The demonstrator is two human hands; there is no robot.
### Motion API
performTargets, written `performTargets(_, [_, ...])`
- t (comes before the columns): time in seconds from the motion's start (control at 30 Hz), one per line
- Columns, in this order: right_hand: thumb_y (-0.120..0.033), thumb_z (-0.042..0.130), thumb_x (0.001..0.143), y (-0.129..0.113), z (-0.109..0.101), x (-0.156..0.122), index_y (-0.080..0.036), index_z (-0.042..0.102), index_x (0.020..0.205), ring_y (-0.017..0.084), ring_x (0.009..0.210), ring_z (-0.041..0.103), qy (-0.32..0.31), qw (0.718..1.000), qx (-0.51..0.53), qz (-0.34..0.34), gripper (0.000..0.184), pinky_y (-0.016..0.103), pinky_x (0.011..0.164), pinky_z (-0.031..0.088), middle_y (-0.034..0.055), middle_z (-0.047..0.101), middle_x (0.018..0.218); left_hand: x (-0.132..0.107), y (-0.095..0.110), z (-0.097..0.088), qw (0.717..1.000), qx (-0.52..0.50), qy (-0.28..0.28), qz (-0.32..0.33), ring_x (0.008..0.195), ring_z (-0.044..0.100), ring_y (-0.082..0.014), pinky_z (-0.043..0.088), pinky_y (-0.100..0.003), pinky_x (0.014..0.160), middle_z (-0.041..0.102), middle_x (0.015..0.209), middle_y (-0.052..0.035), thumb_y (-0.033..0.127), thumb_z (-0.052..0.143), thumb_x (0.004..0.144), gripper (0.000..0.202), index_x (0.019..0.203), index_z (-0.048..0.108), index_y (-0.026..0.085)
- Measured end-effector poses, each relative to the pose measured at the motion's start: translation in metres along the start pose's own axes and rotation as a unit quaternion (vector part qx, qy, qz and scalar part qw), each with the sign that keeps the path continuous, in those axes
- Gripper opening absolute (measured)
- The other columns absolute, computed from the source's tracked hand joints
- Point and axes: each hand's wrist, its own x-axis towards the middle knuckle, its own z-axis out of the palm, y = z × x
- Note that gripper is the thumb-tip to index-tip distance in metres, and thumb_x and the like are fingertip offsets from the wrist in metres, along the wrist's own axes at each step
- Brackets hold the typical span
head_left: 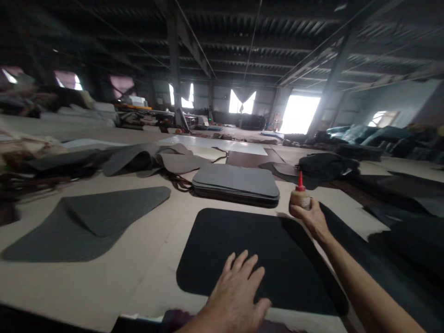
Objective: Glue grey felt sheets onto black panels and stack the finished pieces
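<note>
A black mat point(249, 240) with rounded corners lies flat on the table in front of me. My left hand point(239, 286) is over its near edge, fingers spread, holding nothing; whether the palm presses on the mat I cannot tell. At the mat's far right corner, my right hand point(314, 217) grips a squeeze bottle point(301, 199) with a red pointed nozzle. The bottle is upright, nozzle up. Just beyond the mat sits a stack of grey mats point(236, 180) with rounded corners.
A grey felt-like piece point(93, 222), partly folded, lies on the pale table point(138, 277) at left. Behind it are curled grey sheets point(149, 159). Dark material point(409, 245) covers the right side, and a dark crumpled bundle point(326, 166) rests beyond the bottle.
</note>
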Motion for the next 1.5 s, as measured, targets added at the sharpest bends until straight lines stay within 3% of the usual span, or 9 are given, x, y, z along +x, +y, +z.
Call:
performTargets(0.1, [-0.047,0.068,0.07,-0.037,-0.013,-0.024,-0.018,0.054,0.113,0.024,0.075,0.065,-0.127,0.99,0.064,-0.007,0.053,0.032,0.063,0.05,0.0074,0.067,0.089,-0.004,0.007,-0.002,0.999,0.007,0.031,0.009,0.15,0.023,-0.0297,0.012,-0.057,0.124,0.039,0.157,-0.0089,0.057,0.05,0.094,0.059,0.144,0.049,0.025])
performTargets(0.2, [-0.041,0.071,0.071,-0.079,-0.026,-0.056,-0.021,0.055,0.117,0.023,0.081,0.064,-0.29,0.951,0.103,-0.035,0.053,0.031,0.068,0.049,0.0065,0.068,0.097,-0.006,0.01,-0.003,0.999,0.016,0.038,0.021,0.149,0.025,-0.0314,0.015,-0.057,0.123,0.041,0.155,-0.0118,0.057,0.049,0.095,0.058,0.142,0.051,0.021])
performTargets(0.27, [-0.042,0.074,0.07,-0.105,-0.032,-0.078,-0.021,0.053,0.118,0.023,0.081,0.063,-0.33,0.937,0.112,-0.032,0.056,0.031,0.067,0.049,0.0056,0.067,0.098,-0.006,0.01,-0.001,0.998,0.025,0.043,0.025,0.147,0.028,-0.0326,0.017,-0.058,0.122,0.042,0.154,-0.0121,0.056,0.047,0.096,0.058,0.141,0.051,0.02])
performTargets(0.47, [-0.05,0.08,0.066,-0.147,-0.029,-0.114,-0.023,0.049,0.116,0.022,0.088,0.062,-0.374,0.904,0.206,-0.018,0.065,0.03,0.071,0.052,0.0037,0.064,0.103,-0.005,0.01,-0.001,0.997,0.059,0.041,0.027,0.145,0.031,-0.0346,0.022,-0.059,0.12,0.043,0.152,-0.0135,0.058,0.043,0.097,0.059,0.14,0.051,0.018])
performTargets(0.67, [-0.051,0.079,0.065,-0.169,-0.012,-0.125,-0.02,0.054,0.109,0.019,0.078,0.058,-0.369,0.897,0.242,-0.028,0.059,0.03,0.068,0.049,0.0016,0.063,0.088,-0.003,0.012,-0.003,0.996,0.072,0.031,0.033,0.149,0.022,-0.0352,0.021,-0.059,0.121,0.039,0.155,-0.013,0.056,0.044,0.096,0.056,0.136,0.055,0.017])
performTargets(0.83, [-0.044,0.077,0.07,-0.181,-0.003,-0.135,-0.022,0.055,0.111,0.018,0.077,0.056,-0.41,0.88,0.218,-0.097,0.052,0.03,0.068,0.047,0.0001,0.061,0.088,-0.005,0.009,0.001,0.995,0.065,0.065,0.046,0.148,0.023,-0.0371,0.028,-0.057,0.119,0.036,0.157,-0.013,0.054,0.045,0.097,0.06,0.144,0.047,0.017])
performTargets(1.03, [-0.04,0.075,0.072,-0.189,0.001,-0.136,-0.022,0.058,0.104,0.019,0.082,0.055,-0.416,0.875,0.17,-0.178,0.04,0.031,0.071,0.045,-0.0002,0.058,0.091,-0.006,0.011,-0.002,0.998,0.008,0.052,0.041,0.146,0.027,-0.0354,0.031,-0.051,0.119,0.036,0.157,-0.0124,0.05,0.047,0.096,0.066,0.152,0.036,0.016])
performTargets(1.27, [-0.037,0.075,0.075,-0.2,0.0,-0.134,-0.023,0.059,0.1,0.018,0.087,0.054,-0.431,0.858,0.134,-0.247,0.033,0.032,0.076,0.043,-0.0005,0.056,0.096,-0.007,0.014,-0.004,0.999,-0.024,0.028,0.01,0.146,0.029,-0.0354,0.031,-0.053,0.118,0.04,0.156,-0.0094,0.051,0.049,0.095,0.062,0.15,0.041,0.022])
performTargets(1.5, [-0.032,0.073,0.079,-0.217,0.011,-0.116,-0.023,0.057,0.103,0.018,0.089,0.053,-0.366,0.865,0.052,-0.34,0.03,0.033,0.078,0.04,-0.0005,0.055,0.099,-0.006,0.014,-0.005,1.0,0.024,-0.004,-0.001,0.149,0.021,-0.038,0.015,-0.061,0.121,0.031,0.16,-0.0142,0.055,0.04,0.098,0.061,0.144,0.048,0.015])
